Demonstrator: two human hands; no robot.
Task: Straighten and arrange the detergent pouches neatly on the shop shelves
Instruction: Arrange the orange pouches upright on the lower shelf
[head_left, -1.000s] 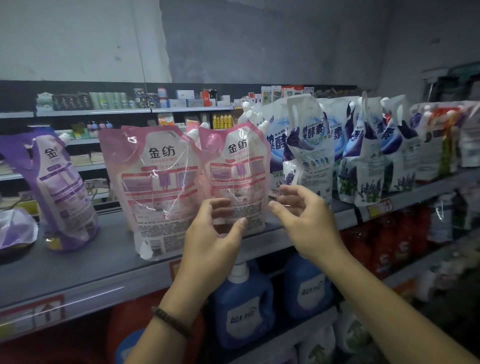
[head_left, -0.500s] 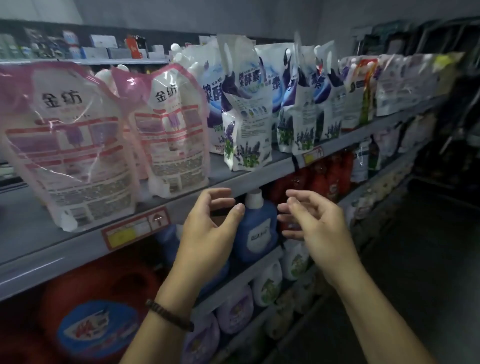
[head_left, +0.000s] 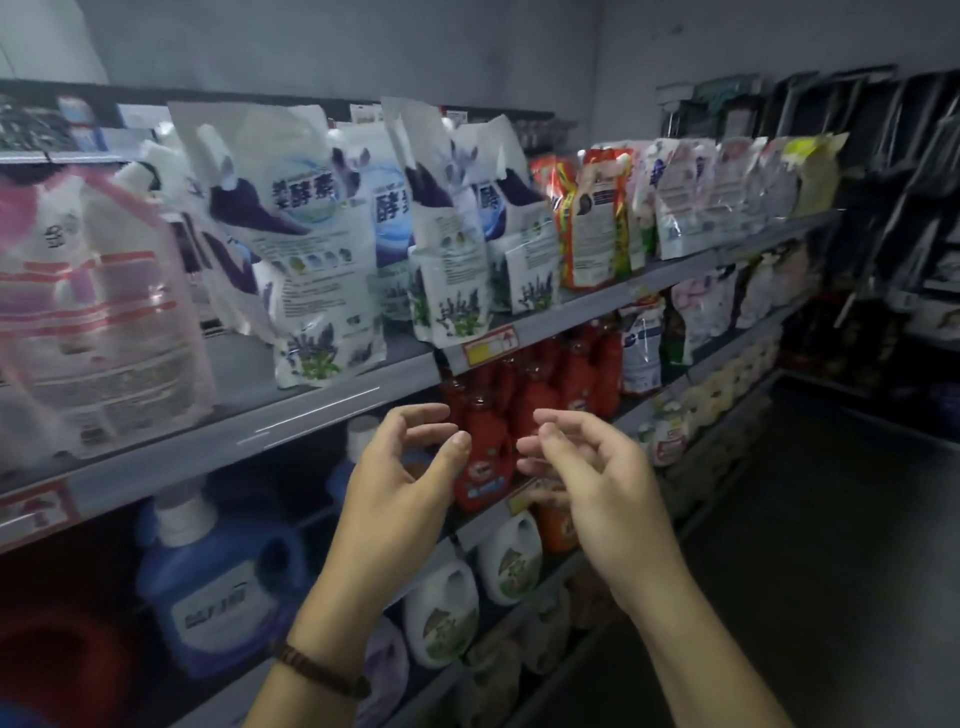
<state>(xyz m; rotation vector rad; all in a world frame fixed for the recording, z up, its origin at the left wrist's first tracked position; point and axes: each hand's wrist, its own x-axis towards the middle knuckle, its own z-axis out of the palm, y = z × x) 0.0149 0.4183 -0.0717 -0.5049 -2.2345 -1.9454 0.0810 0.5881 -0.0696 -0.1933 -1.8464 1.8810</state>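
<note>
Here both bare hands hung in the air before the shelving, below the front edge of the grey metal upper shelf (head_left: 311, 423) and touching nothing. The left hand (head_left: 400, 483) was raised with its palm turned to the right, thumb apart from loosely bent fingers. Its grip was slack and held nothing. The right hand (head_left: 597, 483) faced it, just beside it, fingers likewise relaxed and slightly bent, its grip empty too. A dark braided wristband (head_left: 322, 670) circled the left wrist.

The detergent pouches stood on the upper shelf, above the hands and apart from them. At the far left leaned a pink translucent plastic pouch (head_left: 98, 322), blurred. Next to it, near the shelf's front edge, stood a tall white plastic pouch with purple print and a lavender picture (head_left: 311, 249), its top tilted to the left. To its right a second white lavender pouch (head_left: 447, 260) stood at the very front, its base just above a red-and-yellow price label (head_left: 491, 347) on the shelf edge. More white-and-blue pouches stood behind it. Further right came a red-and-orange printed pouch (head_left: 592, 218), then a row of pale pouches (head_left: 691, 202) running to the shelf's end.

On the shelf below stood red plastic bottles (head_left: 576, 374), and at the left a blue plastic jug with a white cap (head_left: 218, 582). Lower still sat white plastic jugs (head_left: 441, 613).
</note>
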